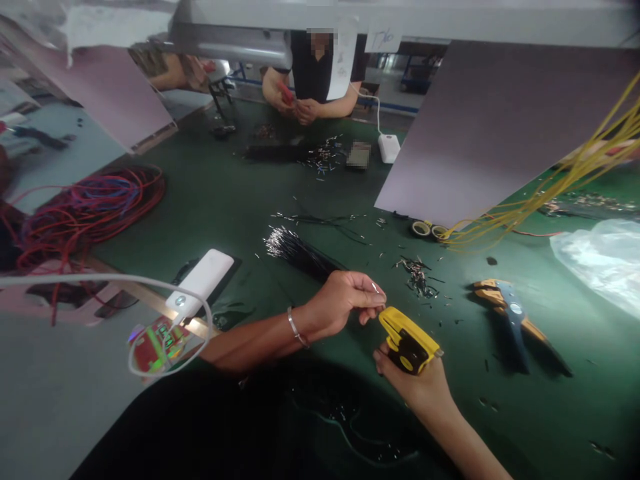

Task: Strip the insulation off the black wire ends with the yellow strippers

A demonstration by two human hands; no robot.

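Note:
My left hand (353, 300) is closed in a pinch on a thin wire, whose small bright tip shows at the fingers; the rest is mostly hidden. Wrapped round a yellow and black wire stripper (410, 340) is my right hand (420, 380). The stripper's nose is right at my left fingertips; whether the wire sits in its jaws I cannot tell. Behind my left hand lies a bundle of black wires (300, 253) with shiny ends. A pile of short black offcuts (417, 275) is beyond the stripper.
Blue and orange pliers (515, 313) lie at right near a clear plastic bag (605, 260). Yellow wires (540, 193) hang by two tape rolls (430, 230). A white power bank (203, 283) and coiled red wires (100, 207) are at left. A co-worker (315, 80) sits opposite, holding a red-handled tool.

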